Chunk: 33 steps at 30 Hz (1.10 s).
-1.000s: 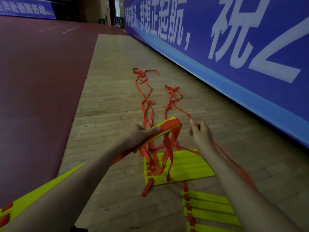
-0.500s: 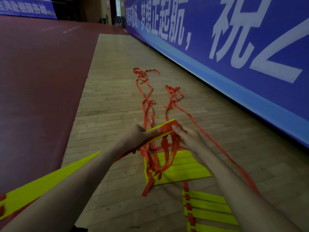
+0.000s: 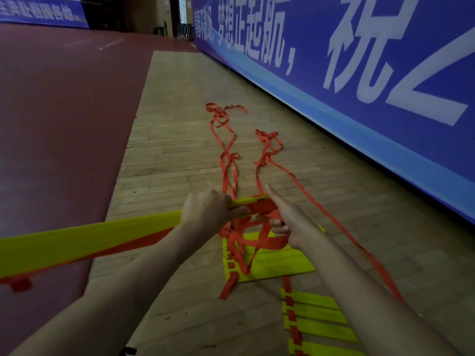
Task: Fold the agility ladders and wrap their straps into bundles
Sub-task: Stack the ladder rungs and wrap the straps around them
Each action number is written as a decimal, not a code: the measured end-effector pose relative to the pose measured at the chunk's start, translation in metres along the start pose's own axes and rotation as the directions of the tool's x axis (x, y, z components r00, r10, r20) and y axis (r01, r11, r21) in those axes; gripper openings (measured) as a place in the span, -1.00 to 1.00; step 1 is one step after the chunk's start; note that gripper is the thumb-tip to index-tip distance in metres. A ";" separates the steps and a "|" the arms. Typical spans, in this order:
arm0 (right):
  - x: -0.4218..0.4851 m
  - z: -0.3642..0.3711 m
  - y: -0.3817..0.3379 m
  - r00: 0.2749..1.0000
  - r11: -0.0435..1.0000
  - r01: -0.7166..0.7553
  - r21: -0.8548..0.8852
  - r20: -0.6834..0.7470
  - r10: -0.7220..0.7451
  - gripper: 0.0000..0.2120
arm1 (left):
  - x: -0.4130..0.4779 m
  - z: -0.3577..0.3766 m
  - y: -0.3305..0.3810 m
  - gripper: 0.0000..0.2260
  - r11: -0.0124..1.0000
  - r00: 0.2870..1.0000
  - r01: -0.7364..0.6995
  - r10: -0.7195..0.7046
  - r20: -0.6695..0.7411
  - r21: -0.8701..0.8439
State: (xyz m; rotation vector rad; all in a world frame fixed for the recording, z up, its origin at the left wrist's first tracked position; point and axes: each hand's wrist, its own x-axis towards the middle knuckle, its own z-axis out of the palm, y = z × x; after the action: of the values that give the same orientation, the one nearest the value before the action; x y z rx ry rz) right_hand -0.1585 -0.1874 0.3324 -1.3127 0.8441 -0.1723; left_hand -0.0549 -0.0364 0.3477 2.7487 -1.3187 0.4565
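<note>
Firmly, left hand (image 3: 205, 211) fingers clamp rungs (image 3: 90, 240), right hand (image 3: 289, 223) fingers clamp strap (image 3: 264, 244); banner (image 3: 437, 142) reads 梦想正起航

Bare left hand (image 3: 205, 214) and bare right hand (image 3: 289, 219), both on long, slim forearms, uncovered along all the visible length.

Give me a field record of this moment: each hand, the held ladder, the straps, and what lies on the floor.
left hand: grips the held rung bundle near its far end
right hand: fingers curled round the orange strap, thumb straight
wrap: strap crosses the bundle's end, loops hang below
folded rung stack: flat on the wooden floor, below the hands
second ladder: lower right, rungs on the floor
loose straps: tangled, trailing ahead
</note>
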 end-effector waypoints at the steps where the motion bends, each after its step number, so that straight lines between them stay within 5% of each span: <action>1: 0.000 0.002 0.001 1.000 0.999 -0.020 0.043 0.002 0.020 -0.56 | -0.001 0.000 0.002 -0.42 1.000 1.000 -0.022 0.022 0.006 0.018; 8: 0.004 0.008 0.001 1.000 0.999 0.007 0.050 -0.028 -0.006 -0.69 | -0.007 0.006 0.012 -0.47 0.994 0.996 -0.068 0.072 -0.054 0.083; 11: 0.004 0.009 0.001 0.997 0.998 0.051 -0.027 -0.053 -0.052 -0.63 | -0.006 0.008 0.006 -0.45 0.999 1.000 -0.004 0.004 0.002 -0.043; 14: -0.002 0.012 -0.001 0.993 0.993 0.117 -0.005 -0.022 -0.117 -0.60 | -0.005 0.008 -0.001 -0.47 0.954 0.976 0.095 -0.032 0.217 -0.286; 16: -0.008 0.010 -0.005 0.989 0.989 0.144 0.015 0.042 -0.145 -0.52 | -0.004 0.004 -0.006 -0.52 0.820 0.937 0.208 -0.010 0.350 -0.533; 18: -0.012 0.006 -0.009 0.984 0.987 0.146 0.066 0.093 -0.152 -0.52 | -0.002 0.003 -0.013 -0.60 0.580 0.916 0.319 0.013 0.401 -0.750; 20: -0.014 0.002 -0.012 0.981 0.982 0.171 0.079 0.078 -0.177 -0.64 | -0.001 0.004 -0.016 -0.67 0.454 0.917 0.326 0.060 0.394 -0.829; 26: -0.015 0.000 0.001 0.958 0.933 0.254 -0.255 0.200 -0.206 -0.74 | -0.002 0.010 -0.016 -0.70 0.597 0.897 0.259 0.143 0.419 -0.759; 33: -0.014 0.010 0.002 0.996 0.974 0.084 -0.209 0.046 -0.076 -0.75 | -0.004 0.014 -0.005 -0.61 0.601 0.927 0.282 0.029 0.374 -0.748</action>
State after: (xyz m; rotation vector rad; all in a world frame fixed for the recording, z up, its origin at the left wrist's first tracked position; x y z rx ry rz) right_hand -0.1629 -0.1717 0.3374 -1.5460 0.7934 -0.1230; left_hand -0.0499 -0.0333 0.3332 2.1351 -0.9853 -0.5642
